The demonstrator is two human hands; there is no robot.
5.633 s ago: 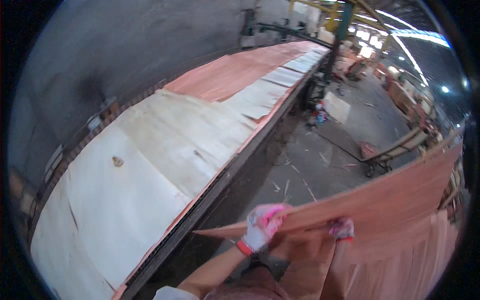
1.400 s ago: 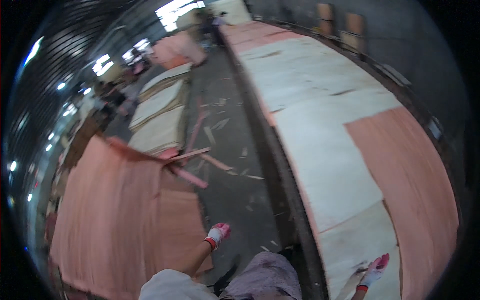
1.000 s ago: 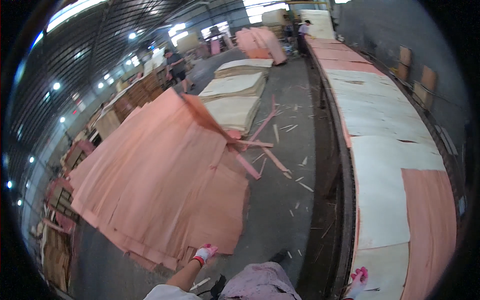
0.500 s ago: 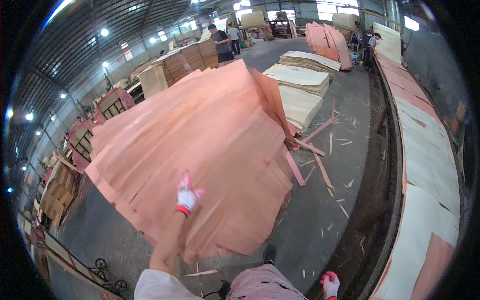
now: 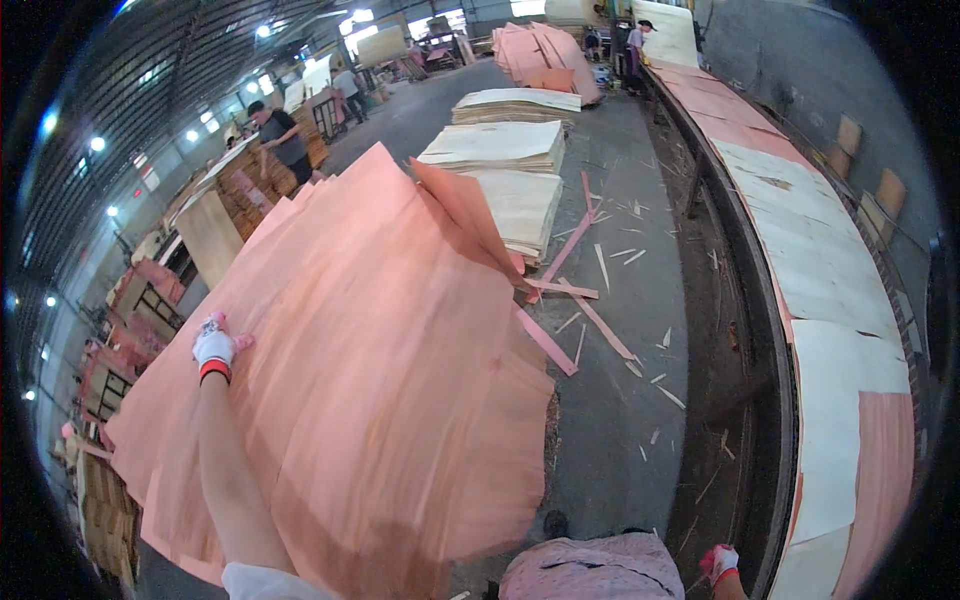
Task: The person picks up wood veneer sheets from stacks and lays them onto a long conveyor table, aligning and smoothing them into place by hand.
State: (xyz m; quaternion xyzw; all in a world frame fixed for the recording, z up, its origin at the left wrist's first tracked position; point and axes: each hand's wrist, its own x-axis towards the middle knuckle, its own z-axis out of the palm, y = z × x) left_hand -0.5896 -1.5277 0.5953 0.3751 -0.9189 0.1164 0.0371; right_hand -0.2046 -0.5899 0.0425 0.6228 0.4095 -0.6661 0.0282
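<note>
A tall fanned stack of pink wood veneer sheets (image 5: 350,380) fills the left and middle of the view. My left hand (image 5: 217,342), in a white glove with pink fingers and a red cuff, lies on the top sheet near its left side, arm stretched out. Its fingers are extended and the thumb stands apart. Low at the right, my right hand (image 5: 718,562), gloved the same way, hangs beside the long conveyor-like bed (image 5: 775,470). Its fingers are curled in; whatever may be inside them is hidden.
Pale veneer sheets (image 5: 835,430) line the bed on the right. Stacks of pale veneer (image 5: 500,150) stand ahead, with pink offcut strips (image 5: 600,320) on the floor. One person (image 5: 283,140) stands at a brown stack to the left; another (image 5: 637,50) is at the bed's far end.
My view has swung to the right, so the pink stack sits farther left. My left hand has slid toward the left side of the top sheet. The right hand remains low and curled.
</note>
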